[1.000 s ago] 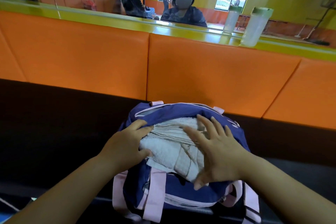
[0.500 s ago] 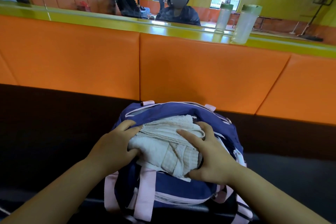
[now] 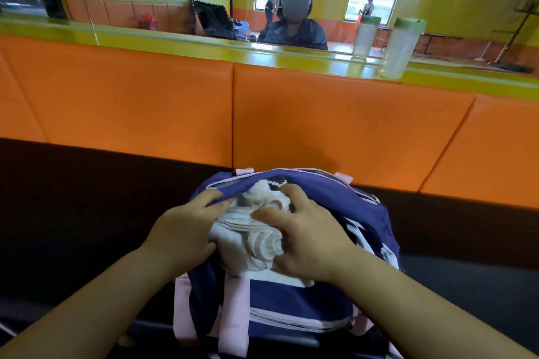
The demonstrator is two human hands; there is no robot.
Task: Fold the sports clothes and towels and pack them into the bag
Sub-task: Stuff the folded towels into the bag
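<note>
Fingers of both hands are curled into a bunched white terry towel (image 3: 250, 242). The left hand (image 3: 186, 230) grips its left flank, with the fingertips reaching the zip rim. The right hand (image 3: 309, 239) digs in from the right, thumb across the top folds. Neither hand is flat or relaxed.

The towel sits in the mouth of a navy fabric sports bag with pale pink straps (image 3: 291, 306). It is partly inside, but its near edge hangs out over the front wall, and a dark patch of other contents shows just behind it. The bag looks nearly full, so I judge this to be a late packing step: seating the towel below the rim.

To do it well, the 2 hands should press down and inward together, tucking the loose near edge under first so the folds do not spring open. One hand could then hold the rim away from the cloth, since terry snags easily in a zip.

The bag rests on a dark bench seat (image 3: 87, 207), in front of an orange padded backrest (image 3: 350, 131). Above that, a yellow-green ledge (image 3: 175, 44) carries a translucent plastic bottle with a green lid (image 3: 399, 49).
</note>
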